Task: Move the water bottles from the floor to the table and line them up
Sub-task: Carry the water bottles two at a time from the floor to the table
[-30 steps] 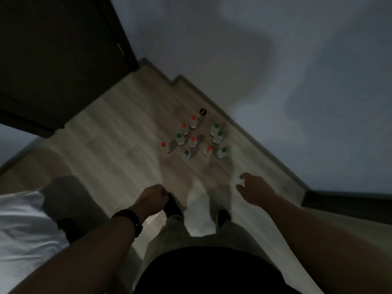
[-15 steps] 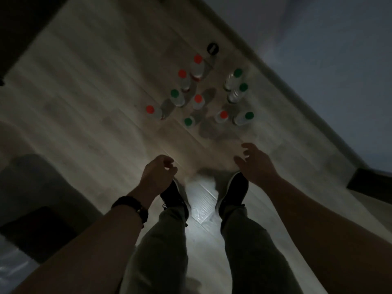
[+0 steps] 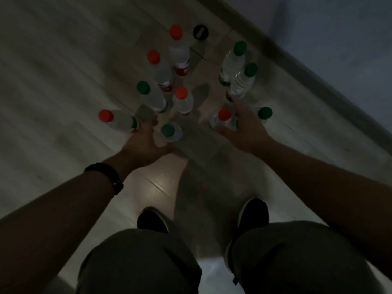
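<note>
Several clear water bottles with red or green caps stand in a cluster on the wooden floor. My left hand (image 3: pixel 146 143), fingers spread, reaches between a red-capped bottle (image 3: pixel 118 119) at the left and a green-capped bottle (image 3: pixel 169 131) just right of it, holding neither. My right hand (image 3: pixel 244 128) is open with its fingers around a red-capped bottle (image 3: pixel 222 117), not closed on it. A green-capped bottle (image 3: pixel 264 113) stands just beyond that hand. More bottles (image 3: pixel 179 49) stand further back.
A black-capped item (image 3: pixel 200 31) sits at the back of the cluster. A dark baseboard (image 3: pixel 318 81) and wall run diagonally at the right. My two shoes (image 3: pixel 253 213) and knees fill the bottom of the view. The room is dim.
I have bent down toward the bottles. Both hands moved forward from near my feet into the front of the cluster and opened their fingers.
</note>
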A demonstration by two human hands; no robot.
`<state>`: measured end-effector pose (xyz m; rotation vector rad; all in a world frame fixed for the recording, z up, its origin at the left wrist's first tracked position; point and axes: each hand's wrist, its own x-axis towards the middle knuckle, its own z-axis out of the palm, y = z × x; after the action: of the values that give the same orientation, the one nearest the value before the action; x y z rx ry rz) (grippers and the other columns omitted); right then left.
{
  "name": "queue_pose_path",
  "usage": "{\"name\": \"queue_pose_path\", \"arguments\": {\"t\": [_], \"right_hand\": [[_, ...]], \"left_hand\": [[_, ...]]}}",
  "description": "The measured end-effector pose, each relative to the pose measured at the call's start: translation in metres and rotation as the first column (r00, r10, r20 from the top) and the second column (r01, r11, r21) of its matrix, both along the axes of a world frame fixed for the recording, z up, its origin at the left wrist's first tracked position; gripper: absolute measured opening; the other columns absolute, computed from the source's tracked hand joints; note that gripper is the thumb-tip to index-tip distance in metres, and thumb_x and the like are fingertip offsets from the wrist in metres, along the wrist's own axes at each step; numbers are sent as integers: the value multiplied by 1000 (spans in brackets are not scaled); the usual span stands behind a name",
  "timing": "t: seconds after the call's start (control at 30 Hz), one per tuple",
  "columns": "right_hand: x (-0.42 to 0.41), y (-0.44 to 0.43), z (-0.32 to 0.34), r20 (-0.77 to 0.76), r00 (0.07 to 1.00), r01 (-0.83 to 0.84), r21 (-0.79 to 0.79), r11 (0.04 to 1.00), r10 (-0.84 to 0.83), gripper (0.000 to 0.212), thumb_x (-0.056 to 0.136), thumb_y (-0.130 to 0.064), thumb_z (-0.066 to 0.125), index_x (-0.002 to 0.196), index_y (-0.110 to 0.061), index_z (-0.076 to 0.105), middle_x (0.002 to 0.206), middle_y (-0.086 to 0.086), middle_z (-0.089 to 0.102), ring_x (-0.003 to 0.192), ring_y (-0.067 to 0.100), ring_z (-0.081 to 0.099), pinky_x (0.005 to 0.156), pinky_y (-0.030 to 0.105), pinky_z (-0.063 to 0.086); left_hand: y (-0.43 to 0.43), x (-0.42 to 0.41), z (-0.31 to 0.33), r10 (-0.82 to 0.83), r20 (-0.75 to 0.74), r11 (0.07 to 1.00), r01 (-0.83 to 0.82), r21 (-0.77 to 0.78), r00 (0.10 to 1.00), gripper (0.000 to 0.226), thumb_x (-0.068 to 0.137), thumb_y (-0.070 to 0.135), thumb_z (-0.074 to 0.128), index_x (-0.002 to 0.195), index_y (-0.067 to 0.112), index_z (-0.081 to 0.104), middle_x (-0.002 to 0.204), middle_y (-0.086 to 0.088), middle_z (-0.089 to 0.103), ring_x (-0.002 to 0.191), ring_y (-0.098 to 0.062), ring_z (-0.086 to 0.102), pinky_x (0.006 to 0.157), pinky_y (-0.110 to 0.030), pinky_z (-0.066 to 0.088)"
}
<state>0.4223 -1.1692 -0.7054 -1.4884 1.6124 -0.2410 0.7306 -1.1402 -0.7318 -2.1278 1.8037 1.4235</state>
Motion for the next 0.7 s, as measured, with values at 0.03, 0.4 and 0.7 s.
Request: {"name": "queue_pose_path", "arguments": {"t": [0.03, 0.4, 0.7], "right_hand": [[-2, -9, -7, 16, 1000, -12, 20, 1000, 12, 103, 86, -54, 77, 164, -24, 15, 162, 3, 40, 146, 21, 41, 114, 38, 39], [-8, -11, -64, 106, 993, -46, -115, 992, 59, 47, 100, -50, 63, 141, -30, 54, 115, -29, 53, 101, -16, 52, 77, -12, 28], [5, -8, 0, 159, 987, -10, -104, 995, 27, 38, 101, -44, 63, 135, -28, 59, 122, -16, 64, 108, -8, 59, 91, 12, 42]], "left_hand": [[-5, 0, -8, -15, -32, 1000, 14, -26, 999, 123, 69, 78, 76, 162, 33, 11, 166, 4, 30, 145, -15, 37, 115, -38, 40], [-9, -8, -52, -102, -128, 944, 56, -324, 986, 74, 85, 83, 48, 143, 36, 48, 135, 11, 58, 125, -14, 57, 103, -35, 48], [-4, -12, 15, -8, -166, 938, -50, -343, 986, 48, 99, 53, 55, 133, 20, 57, 125, 1, 63, 115, -17, 58, 98, -34, 46]]}}
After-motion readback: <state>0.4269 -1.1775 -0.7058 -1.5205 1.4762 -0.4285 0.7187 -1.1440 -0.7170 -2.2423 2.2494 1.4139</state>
